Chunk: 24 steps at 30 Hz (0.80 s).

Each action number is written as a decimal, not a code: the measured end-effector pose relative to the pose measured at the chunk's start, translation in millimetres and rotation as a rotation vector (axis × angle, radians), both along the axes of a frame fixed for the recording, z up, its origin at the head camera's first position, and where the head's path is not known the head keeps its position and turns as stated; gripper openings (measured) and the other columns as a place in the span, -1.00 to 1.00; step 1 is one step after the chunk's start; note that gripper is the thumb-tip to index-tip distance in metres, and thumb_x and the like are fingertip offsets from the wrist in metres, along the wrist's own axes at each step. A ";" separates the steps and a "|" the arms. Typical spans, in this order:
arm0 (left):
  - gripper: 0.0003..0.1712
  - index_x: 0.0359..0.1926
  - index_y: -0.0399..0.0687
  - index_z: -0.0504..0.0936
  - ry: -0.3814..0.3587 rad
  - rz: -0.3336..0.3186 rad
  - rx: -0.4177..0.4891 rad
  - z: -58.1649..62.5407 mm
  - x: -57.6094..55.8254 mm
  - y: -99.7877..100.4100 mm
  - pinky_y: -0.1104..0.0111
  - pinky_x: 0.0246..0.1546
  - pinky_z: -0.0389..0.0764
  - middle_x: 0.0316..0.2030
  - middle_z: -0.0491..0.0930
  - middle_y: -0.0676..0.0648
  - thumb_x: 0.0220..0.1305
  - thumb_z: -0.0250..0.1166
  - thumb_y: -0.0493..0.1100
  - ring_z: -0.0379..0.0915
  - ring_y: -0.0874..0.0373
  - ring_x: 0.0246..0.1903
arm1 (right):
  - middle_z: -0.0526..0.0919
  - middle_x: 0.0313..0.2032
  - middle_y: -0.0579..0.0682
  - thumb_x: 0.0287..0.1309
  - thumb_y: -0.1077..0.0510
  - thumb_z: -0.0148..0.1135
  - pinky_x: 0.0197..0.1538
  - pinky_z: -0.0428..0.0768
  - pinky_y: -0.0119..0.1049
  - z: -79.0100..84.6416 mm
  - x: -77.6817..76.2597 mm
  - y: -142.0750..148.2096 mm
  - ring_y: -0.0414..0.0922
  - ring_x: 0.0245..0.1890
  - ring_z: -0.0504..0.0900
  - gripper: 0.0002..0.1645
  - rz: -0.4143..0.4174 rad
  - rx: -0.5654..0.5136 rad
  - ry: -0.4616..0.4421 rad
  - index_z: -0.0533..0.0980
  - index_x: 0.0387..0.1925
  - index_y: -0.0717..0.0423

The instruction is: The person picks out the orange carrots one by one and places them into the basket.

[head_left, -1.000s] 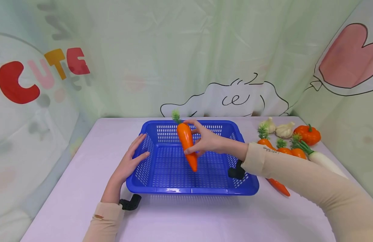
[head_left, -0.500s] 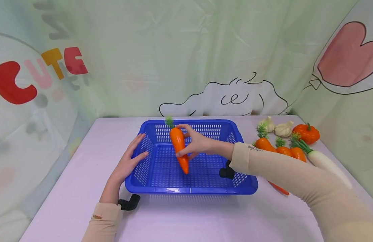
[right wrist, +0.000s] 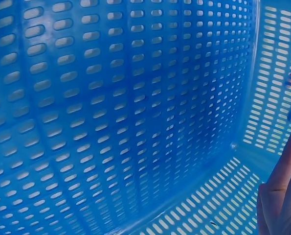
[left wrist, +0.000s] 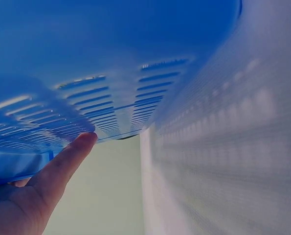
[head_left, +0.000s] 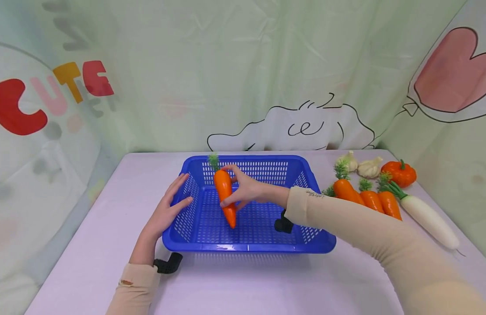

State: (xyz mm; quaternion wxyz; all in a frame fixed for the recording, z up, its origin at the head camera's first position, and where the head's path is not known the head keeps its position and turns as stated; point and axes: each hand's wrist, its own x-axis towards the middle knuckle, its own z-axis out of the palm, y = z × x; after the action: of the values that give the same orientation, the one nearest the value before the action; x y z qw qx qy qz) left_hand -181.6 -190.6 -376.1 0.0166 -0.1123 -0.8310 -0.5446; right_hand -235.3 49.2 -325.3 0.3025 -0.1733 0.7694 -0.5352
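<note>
A blue perforated plastic basket stands in the middle of the table. Inside its outline, left of centre, my right hand pinches an orange carrot with a green leafy top. The carrot slants, tip toward me; whether it touches the basket floor I cannot tell. My left hand rests with straight fingers along the basket's left rim, thumb over the edge. In the left wrist view, a finger lies against the outer wall. The right wrist view has the basket's slotted floor and part of my hand, but no clear carrot.
Right of the basket lie several more carrots, a white radish, garlic bulbs and an orange-red pumpkin. My right sleeve hides part of them. A printed curtain hangs behind the table.
My right hand has carried the carrot left and slightly down over the basket. The left hand stays on the rim. More of the vegetables at right now show beyond the sleeve.
</note>
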 end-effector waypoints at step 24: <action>-0.31 0.40 0.21 0.06 -0.026 0.005 -0.018 0.9 -0.8 -0.1 -0.26 0.19 -0.17 0.41 -0.14 0.02 0.30 0.09 -0.09 -0.29 -0.04 0.37 | 0.18 0.14 0.24 -0.11 0.34 0.37 -0.33 0.64 -0.08 -23.3 -3.9 -25.0 0.17 -0.08 0.47 0.02 0.008 0.056 -0.052 -0.02 0.27 -0.11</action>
State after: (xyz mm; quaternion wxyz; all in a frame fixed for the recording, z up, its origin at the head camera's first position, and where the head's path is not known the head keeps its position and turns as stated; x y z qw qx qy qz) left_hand -182.4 -190.7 -375.2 0.0062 -0.1036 -0.8361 -0.5386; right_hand -239.1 24.2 -348.6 0.3294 -0.1537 0.7754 -0.5164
